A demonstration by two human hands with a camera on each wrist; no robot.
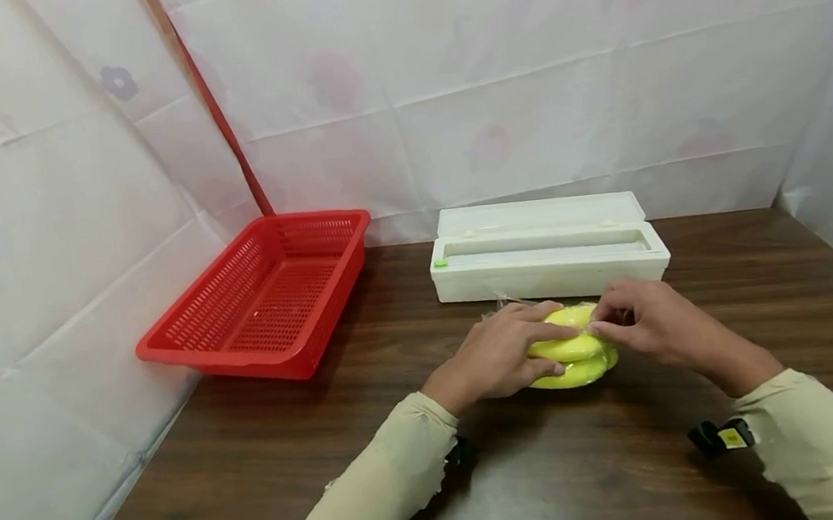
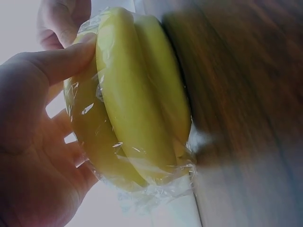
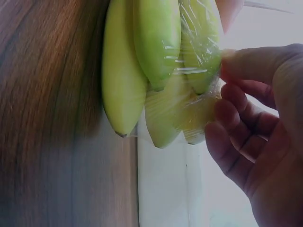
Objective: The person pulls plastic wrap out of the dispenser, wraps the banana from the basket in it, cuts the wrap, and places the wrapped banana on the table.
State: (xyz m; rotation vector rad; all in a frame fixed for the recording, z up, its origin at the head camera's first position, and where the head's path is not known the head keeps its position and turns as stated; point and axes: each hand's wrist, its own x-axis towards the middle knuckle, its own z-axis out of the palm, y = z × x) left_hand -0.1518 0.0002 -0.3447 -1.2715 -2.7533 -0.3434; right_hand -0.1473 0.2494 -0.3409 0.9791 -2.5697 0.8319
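Observation:
A bunch of yellow bananas (image 1: 572, 360) wrapped in clear cling film lies on the dark wooden table (image 1: 557, 464), just in front of a white cling film dispenser (image 1: 547, 251). My left hand (image 1: 537, 340) grips the bunch from the left, thumb pressed on one banana (image 2: 137, 104) and fingers behind it. My right hand (image 1: 606, 321) pinches the film at the top right of the bunch. The right wrist view shows its thumb and fingers (image 3: 232, 94) gathering loose film (image 3: 199, 109) at the banana tips (image 3: 156, 47).
A red perforated plastic basket (image 1: 262, 296) stands at the back left with nothing visible in it, against the white sheet wall (image 1: 46, 245). The dispenser's lid is open. White sheeting closes in the back and the right side too.

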